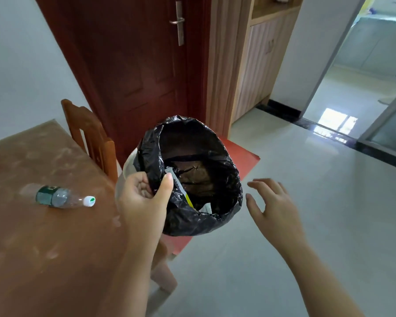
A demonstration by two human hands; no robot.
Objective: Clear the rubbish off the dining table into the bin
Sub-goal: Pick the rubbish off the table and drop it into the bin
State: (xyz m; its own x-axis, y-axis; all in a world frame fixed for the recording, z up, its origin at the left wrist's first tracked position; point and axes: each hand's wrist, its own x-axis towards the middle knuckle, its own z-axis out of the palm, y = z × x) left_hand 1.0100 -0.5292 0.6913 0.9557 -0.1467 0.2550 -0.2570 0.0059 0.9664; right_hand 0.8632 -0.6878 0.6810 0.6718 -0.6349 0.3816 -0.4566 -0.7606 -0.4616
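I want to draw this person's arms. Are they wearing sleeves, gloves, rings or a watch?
No. Both forearms are bare as far as the picture shows, with no sleeves in view. The left hand and right hand have no gloves, no rings on the fingers and no watch or bracelet.

black bin liner [199, 223], green-labelled bottle [55, 196], brown table [44, 248]

Brown dining table [44, 248], plastic bottle [57, 197] lying sideways

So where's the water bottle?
The water bottle lies on its side on the dining table, at the left of the head view, just left of the left hand holding the bin.
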